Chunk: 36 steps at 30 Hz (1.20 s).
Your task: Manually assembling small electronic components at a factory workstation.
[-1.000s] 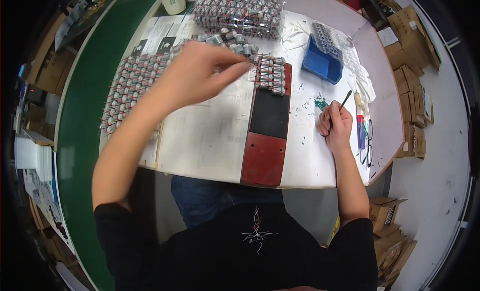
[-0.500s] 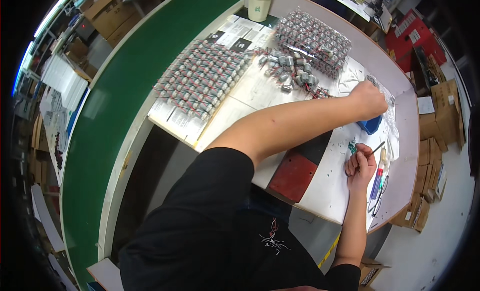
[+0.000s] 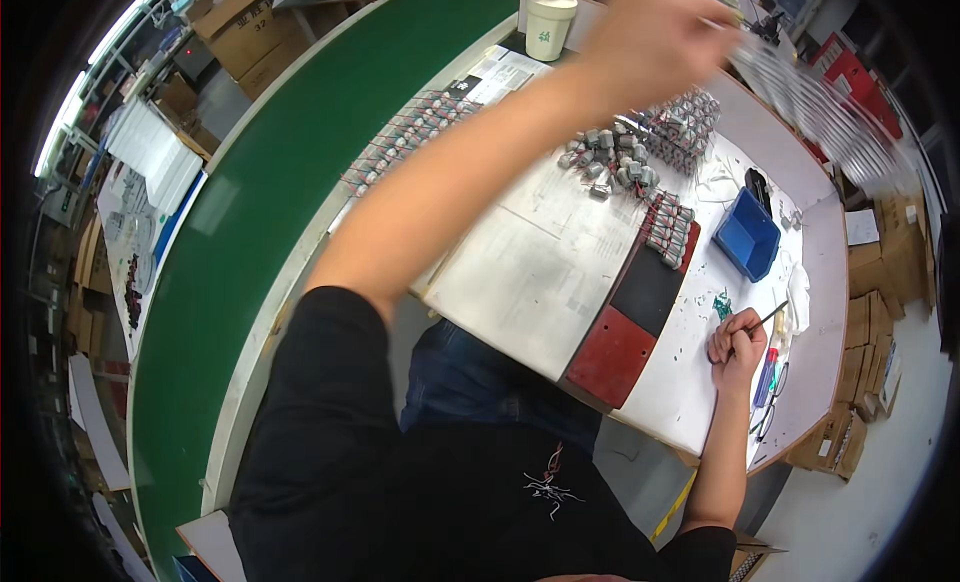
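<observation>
My left hand (image 3: pixel 665 42) is raised high over the far side of the bench, blurred by motion. Its fingers are closed on a clear ridged plastic piece (image 3: pixel 825 117), also smeared, so its exact kind cannot be told. My right hand (image 3: pixel 736 338) rests on the bench at the right, closed around a thin dark stick-like tool (image 3: pixel 772 314). Green bits (image 3: pixel 722 304) lie just beyond that hand. Several small motors (image 3: pixel 670 230) with red wires stand in rows on a black and red board (image 3: pixel 612 357). My left forearm hides part of the other motors.
A blue bin (image 3: pixel 738 239) stands right of the board. Loose motors (image 3: pixel 610 162) lie in a heap, with stacked ones (image 3: pixel 685 127) behind and wired rows (image 3: pixel 425 122) at left. A lidded cup (image 3: pixel 549 24) stands at the back. Eyeglasses (image 3: pixel 766 417) lie near the right edge.
My left hand has lifted from beside the blue bin up and to the left, carrying the clear plastic. The bin and the motors on the board are uncovered. My right hand keeps its tool.
</observation>
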Each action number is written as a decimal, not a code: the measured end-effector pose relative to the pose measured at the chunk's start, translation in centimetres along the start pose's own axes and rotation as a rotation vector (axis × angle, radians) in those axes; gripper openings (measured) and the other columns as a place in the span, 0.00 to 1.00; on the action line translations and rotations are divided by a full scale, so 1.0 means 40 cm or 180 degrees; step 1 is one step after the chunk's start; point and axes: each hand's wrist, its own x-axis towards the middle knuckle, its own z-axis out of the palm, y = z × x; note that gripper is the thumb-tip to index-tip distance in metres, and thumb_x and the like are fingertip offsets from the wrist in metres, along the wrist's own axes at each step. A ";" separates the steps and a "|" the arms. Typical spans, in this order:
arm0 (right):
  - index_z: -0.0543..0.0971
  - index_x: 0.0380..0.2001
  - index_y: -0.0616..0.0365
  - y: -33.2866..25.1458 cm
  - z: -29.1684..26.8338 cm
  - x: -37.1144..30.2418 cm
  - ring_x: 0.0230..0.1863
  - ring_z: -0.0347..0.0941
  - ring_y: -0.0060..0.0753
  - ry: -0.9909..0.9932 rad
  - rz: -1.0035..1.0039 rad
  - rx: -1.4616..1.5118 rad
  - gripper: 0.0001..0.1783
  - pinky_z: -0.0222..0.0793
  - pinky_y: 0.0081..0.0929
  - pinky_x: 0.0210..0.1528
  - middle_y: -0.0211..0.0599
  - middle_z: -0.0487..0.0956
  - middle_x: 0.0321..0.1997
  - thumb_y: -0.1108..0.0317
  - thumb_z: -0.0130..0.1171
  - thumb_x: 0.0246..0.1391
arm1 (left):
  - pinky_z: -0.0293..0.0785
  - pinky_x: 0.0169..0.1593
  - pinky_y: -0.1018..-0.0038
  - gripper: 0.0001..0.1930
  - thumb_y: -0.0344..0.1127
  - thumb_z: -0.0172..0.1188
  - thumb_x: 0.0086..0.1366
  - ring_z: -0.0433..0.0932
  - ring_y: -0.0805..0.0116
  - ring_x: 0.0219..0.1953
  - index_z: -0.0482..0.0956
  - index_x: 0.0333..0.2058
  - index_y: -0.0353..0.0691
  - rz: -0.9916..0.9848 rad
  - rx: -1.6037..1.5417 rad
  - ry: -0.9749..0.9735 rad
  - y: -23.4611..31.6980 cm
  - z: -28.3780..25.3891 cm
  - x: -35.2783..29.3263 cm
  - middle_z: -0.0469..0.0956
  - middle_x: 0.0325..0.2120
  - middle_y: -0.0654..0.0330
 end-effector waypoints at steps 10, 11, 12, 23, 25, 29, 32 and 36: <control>0.68 0.28 0.56 -0.001 0.019 0.006 0.12 0.51 0.17 0.0077 0.0025 -0.0001 0.07 0.50 0.19 0.15 0.29 0.65 0.17 0.81 0.42 0.51 | 0.78 0.47 0.79 0.09 0.29 0.61 0.70 0.83 0.78 0.39 0.85 0.43 0.30 -0.1577 0.1327 0.0811 -0.055 -0.634 -0.504 0.87 0.36 0.60; 0.68 0.28 0.56 0.003 0.013 0.005 0.12 0.51 0.17 0.0084 0.0035 0.0009 0.07 0.50 0.19 0.15 0.29 0.65 0.17 0.81 0.42 0.51 | 0.78 0.47 0.79 0.09 0.29 0.61 0.69 0.83 0.77 0.38 0.85 0.42 0.30 -0.1711 0.1447 0.0727 -0.038 -0.653 -0.546 0.87 0.35 0.60; 0.68 0.29 0.57 0.007 0.004 0.004 0.13 0.52 0.17 0.0042 -0.0037 0.0014 0.07 0.51 0.19 0.15 0.29 0.65 0.18 0.81 0.42 0.51 | 0.78 0.47 0.79 0.09 0.29 0.61 0.69 0.83 0.77 0.38 0.85 0.42 0.30 -0.1722 0.1437 0.0722 -0.028 -0.665 -0.583 0.87 0.35 0.60; 0.75 0.39 0.58 -0.147 0.109 0.050 0.11 0.52 0.15 0.0089 -0.0617 -0.0351 0.10 0.48 0.16 0.14 0.25 0.65 0.16 0.63 0.51 0.67 | 0.76 0.44 0.74 0.19 0.46 0.53 0.76 0.83 0.69 0.38 0.85 0.49 0.36 -0.2825 0.1436 0.0014 -0.046 -0.839 -0.667 0.86 0.39 0.59; 0.77 0.42 0.57 -0.161 0.261 0.074 0.11 0.52 0.13 -0.0014 0.0057 -0.0929 0.12 0.46 0.17 0.13 0.22 0.65 0.17 0.60 0.53 0.67 | 0.75 0.50 0.73 0.34 0.61 0.43 0.77 0.81 0.69 0.47 0.75 0.61 0.34 -0.3359 0.0446 0.0195 -0.120 -0.812 -0.586 0.82 0.50 0.54; 0.79 0.50 0.56 -0.061 0.596 0.112 0.15 0.56 0.11 -0.1076 0.1095 -0.1234 0.15 0.48 0.15 0.15 0.19 0.72 0.25 0.65 0.60 0.61 | 0.75 0.55 0.73 0.49 0.74 0.33 0.72 0.78 0.70 0.52 0.60 0.69 0.30 -0.4137 -0.0396 -0.0049 -0.225 -0.761 -0.521 0.74 0.61 0.51; 0.75 0.57 0.59 0.059 0.706 0.154 0.15 0.59 0.14 -0.1380 0.1402 -0.1463 0.23 0.55 0.20 0.16 0.23 0.77 0.32 0.64 0.61 0.60 | 0.77 0.53 0.73 0.56 0.79 0.28 0.68 0.75 0.69 0.56 0.52 0.71 0.27 -0.4611 -0.0912 -0.0512 -0.298 -0.715 -0.492 0.67 0.65 0.48; 0.77 0.49 0.60 0.125 0.747 0.190 0.15 0.62 0.18 -0.1568 0.1783 -0.1041 0.17 0.58 0.22 0.16 0.30 0.77 0.30 0.62 0.59 0.61 | 0.79 0.50 0.75 0.57 0.80 0.30 0.67 0.78 0.71 0.51 0.53 0.70 0.25 -0.4782 -0.1203 -0.0545 -0.292 -0.679 -0.489 0.74 0.59 0.49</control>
